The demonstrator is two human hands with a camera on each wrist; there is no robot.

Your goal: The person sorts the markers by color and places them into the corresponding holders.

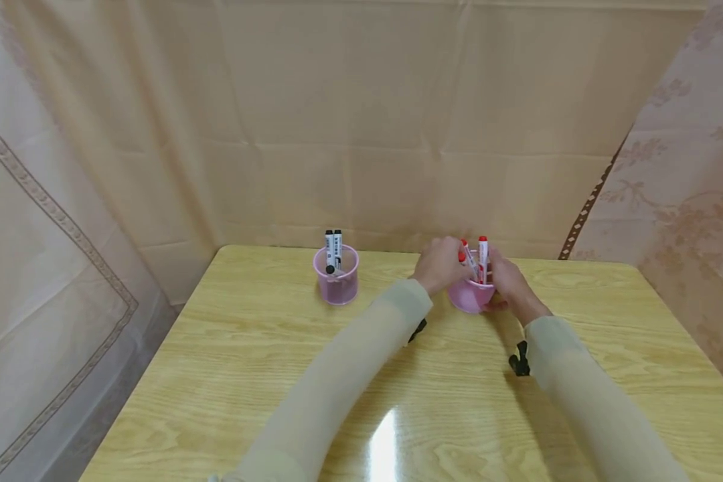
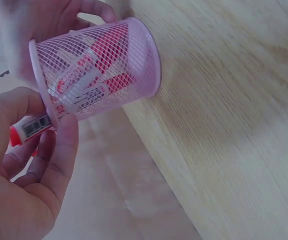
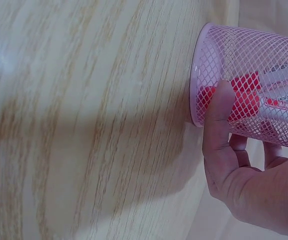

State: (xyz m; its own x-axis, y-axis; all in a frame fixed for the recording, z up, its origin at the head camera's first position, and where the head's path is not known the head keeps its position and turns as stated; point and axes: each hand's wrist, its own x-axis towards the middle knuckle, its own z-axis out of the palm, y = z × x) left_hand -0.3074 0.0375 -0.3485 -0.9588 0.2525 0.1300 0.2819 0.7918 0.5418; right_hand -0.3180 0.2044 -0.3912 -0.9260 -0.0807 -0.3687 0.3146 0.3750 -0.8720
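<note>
A pink mesh pen cup (image 1: 471,299) with several red-and-white markers (image 1: 483,258) stands at the back right of the table. From its left, my left hand (image 1: 441,264) pinches the rim, thumb outside; a red-ended marker (image 2: 31,129) sticks out between thumb and index finger in the left wrist view. On the other side, my right hand (image 1: 510,280) holds the cup low, one fingertip (image 3: 223,97) against the mesh near the base and the other fingers partly hidden behind it. Red marker ends and white barrels show through the mesh.
A second pink pen cup (image 1: 339,292) with black-capped markers (image 1: 338,249) stands left of the hands. The wood-grain table (image 1: 229,355) ends at a beige curtain (image 1: 337,134) behind, with patterned cloth (image 1: 699,201) at the right.
</note>
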